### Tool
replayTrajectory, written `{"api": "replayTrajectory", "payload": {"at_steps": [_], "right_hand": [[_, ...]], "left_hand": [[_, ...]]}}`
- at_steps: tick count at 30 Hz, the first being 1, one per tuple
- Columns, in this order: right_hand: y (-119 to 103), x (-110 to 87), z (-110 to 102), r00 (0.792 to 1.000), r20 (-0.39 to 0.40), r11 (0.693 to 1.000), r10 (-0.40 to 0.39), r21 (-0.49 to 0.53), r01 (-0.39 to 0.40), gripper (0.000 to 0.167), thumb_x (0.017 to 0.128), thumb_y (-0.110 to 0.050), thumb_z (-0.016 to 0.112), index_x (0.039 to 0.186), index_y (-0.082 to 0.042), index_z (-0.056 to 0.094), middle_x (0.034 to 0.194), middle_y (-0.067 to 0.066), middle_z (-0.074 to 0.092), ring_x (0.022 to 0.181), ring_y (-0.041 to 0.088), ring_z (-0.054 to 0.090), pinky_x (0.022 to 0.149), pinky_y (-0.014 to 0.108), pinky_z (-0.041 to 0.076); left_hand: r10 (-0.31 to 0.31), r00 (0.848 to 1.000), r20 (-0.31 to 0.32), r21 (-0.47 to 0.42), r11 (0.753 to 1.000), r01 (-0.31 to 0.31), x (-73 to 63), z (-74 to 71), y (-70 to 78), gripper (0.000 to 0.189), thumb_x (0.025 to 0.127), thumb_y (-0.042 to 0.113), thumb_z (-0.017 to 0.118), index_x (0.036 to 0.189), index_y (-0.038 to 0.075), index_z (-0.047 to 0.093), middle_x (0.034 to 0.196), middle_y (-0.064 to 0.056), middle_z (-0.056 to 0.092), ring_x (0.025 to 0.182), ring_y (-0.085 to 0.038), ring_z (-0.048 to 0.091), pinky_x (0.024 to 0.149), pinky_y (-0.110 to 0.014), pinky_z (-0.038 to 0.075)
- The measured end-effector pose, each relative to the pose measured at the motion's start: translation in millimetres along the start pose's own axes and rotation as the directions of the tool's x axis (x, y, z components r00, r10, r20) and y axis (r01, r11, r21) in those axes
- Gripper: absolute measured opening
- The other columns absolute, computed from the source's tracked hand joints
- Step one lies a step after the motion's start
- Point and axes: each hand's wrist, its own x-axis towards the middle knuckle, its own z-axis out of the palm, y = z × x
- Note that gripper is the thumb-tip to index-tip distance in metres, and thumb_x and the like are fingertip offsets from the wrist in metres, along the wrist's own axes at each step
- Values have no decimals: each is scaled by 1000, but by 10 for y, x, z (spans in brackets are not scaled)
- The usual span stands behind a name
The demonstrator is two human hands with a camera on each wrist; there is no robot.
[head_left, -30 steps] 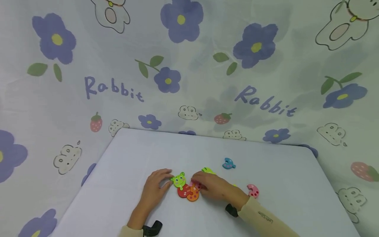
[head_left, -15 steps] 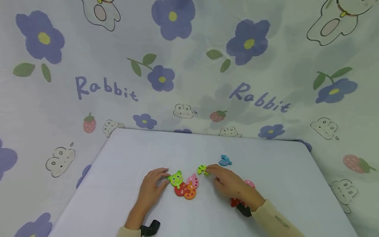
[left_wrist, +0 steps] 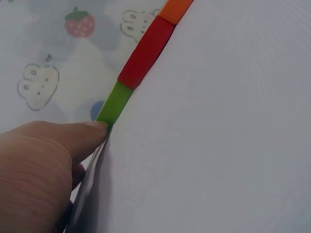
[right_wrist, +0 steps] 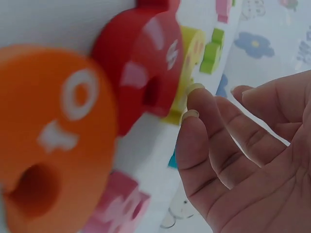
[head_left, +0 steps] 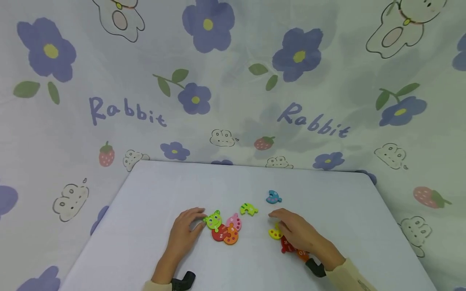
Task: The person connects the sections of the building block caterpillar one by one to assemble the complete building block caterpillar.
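Note:
In the head view, my left hand (head_left: 185, 231) pinches the left edge of a green caterpillar-head puzzle piece (head_left: 213, 221) between thumb and forefinger. That head is joined to a red piece numbered 2 (head_left: 220, 233), an orange piece (head_left: 231, 235) and a pink piece (head_left: 234, 222). The left wrist view shows the thumb (left_wrist: 73, 138) against the green piece's side. My right hand (head_left: 296, 230), fingers loosely bent and holding nothing, hovers over a yellow piece (head_left: 275, 233) and a red piece (head_left: 287, 245). An orange piece numbered 10 (right_wrist: 58, 136) lies under its wrist.
A light green striped piece (head_left: 249, 209) lies between the hands. Farther back sits a blue piece (head_left: 274, 197). In the right wrist view, a pink piece (right_wrist: 116, 204) lies beside the orange one. The white table (head_left: 174, 182) meets a patterned cloth (head_left: 233, 81) behind.
My right hand has let go of the pink piece in the row, passed to the light green piece, then moved right and away from it. The left hand stays at the caterpillar head.

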Motion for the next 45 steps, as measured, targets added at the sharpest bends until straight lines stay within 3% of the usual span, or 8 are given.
{"api": "replayTrajectory", "payload": {"at_steps": [5,12,20,27,35,41,45], "right_hand": [[79,-64,-16,1000,-23,999,-16,29,16,38,104,-5,60,141,-12,63,142,-1,61,132,24,58,110,49,48],[149,-24,61,999,-39,1000,-18,-6,18,40,101,-13,69,140,-10,63,140,-1,62,110,13,61,102,43,55],[-114,232,68,995,-53,986,84,-139,-91,44,96,-26,76,137,-10,66,134,4,68,124,26,63,106,50,52],[-374,498,116,995,-18,954,100,-283,-101,48,95,-28,78,138,-11,65,137,10,66,132,33,58,106,59,50],[-527,775,162,996,87,948,3,-317,24,50,97,-15,75,145,-18,63,128,5,62,114,23,59,100,43,56],[-480,885,212,990,136,955,46,-296,-4,49,96,-19,77,143,-25,64,112,0,57,97,17,55,87,36,57],[-455,921,224,989,142,957,52,-291,-9,49,95,-24,79,143,-25,64,109,-2,56,93,16,54,85,35,56]], "left_hand": [[-8,1000,-2,-7,1000,8,-9,-23,-14,30,89,10,85,116,18,76,137,4,67,137,-25,53,115,-54,40],[-6,1000,-3,-16,1000,6,-15,-6,-34,29,90,10,84,116,18,75,137,4,67,136,-24,53,115,-53,40],[-19,1000,4,-4,1000,19,-5,-4,-40,28,90,11,84,116,19,75,138,4,66,137,-24,53,116,-53,40],[-30,1000,10,-17,999,30,-14,0,-38,29,90,11,84,116,20,76,138,5,67,138,-24,52,116,-54,39],[-1,1000,-9,-18,1000,1,-7,7,25,29,89,10,84,115,20,75,137,3,67,137,-25,54,115,-54,40],[-3,1000,1,-15,1000,3,-8,-1,31,29,90,11,84,116,19,76,137,3,68,137,-24,54,115,-53,41],[2,1000,-2,-10,1000,-2,-6,-19,26,28,90,11,84,116,18,76,137,2,68,136,-25,54,115,-53,42]]}}
